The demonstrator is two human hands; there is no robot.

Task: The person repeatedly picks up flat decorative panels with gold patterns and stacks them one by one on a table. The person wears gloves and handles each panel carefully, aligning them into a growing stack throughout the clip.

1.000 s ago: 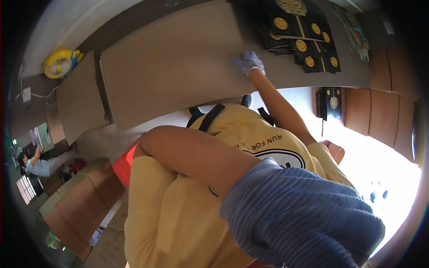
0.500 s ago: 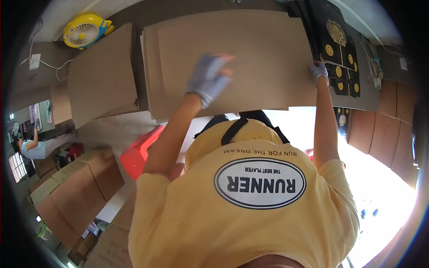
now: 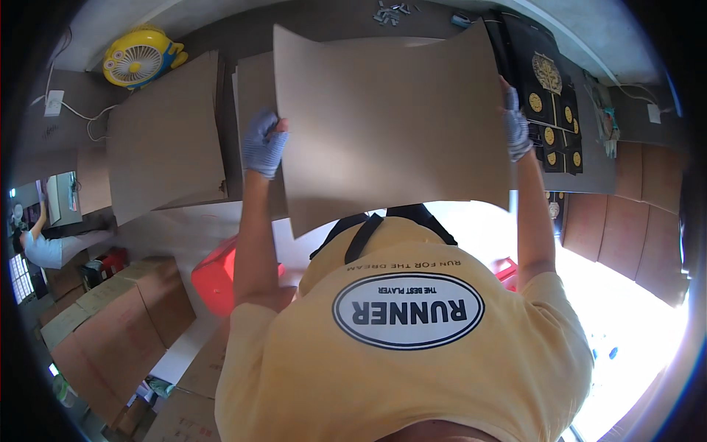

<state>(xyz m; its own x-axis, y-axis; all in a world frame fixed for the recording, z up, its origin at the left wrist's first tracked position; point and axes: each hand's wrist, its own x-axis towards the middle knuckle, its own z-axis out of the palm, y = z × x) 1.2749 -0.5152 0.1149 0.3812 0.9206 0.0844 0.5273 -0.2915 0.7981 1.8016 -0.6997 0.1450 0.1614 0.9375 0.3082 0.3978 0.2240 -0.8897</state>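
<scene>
A large brown cardboard sheet (image 3: pixel 390 132) is held up between my hands, its corners bent and its lower edge curving above my lap. My left hand (image 3: pixel 264 144), in a grey-blue fingerless glove, grips the sheet's left edge. Gloved the same way, my right hand (image 3: pixel 515 121) closes on the right edge, its fingers partly hidden by the board. Behind the raised sheet lies a stack of similar cardboard (image 3: pixel 254 96) on the grey table.
Another cardboard stack (image 3: pixel 166 140) lies at left, near a yellow toy-shaped fan (image 3: pixel 140 59). Black sheets with gold designs (image 3: pixel 546 74) lie at right. Small metal pieces (image 3: pixel 390 13) sit at the far edge. Cartons (image 3: pixel 118 317) stand at lower left; a person (image 3: pixel 51 247) works beyond.
My left hand has moved left from above the stack to the sheet's left edge. The sheet has been lifted off the stack and now bends between both hands.
</scene>
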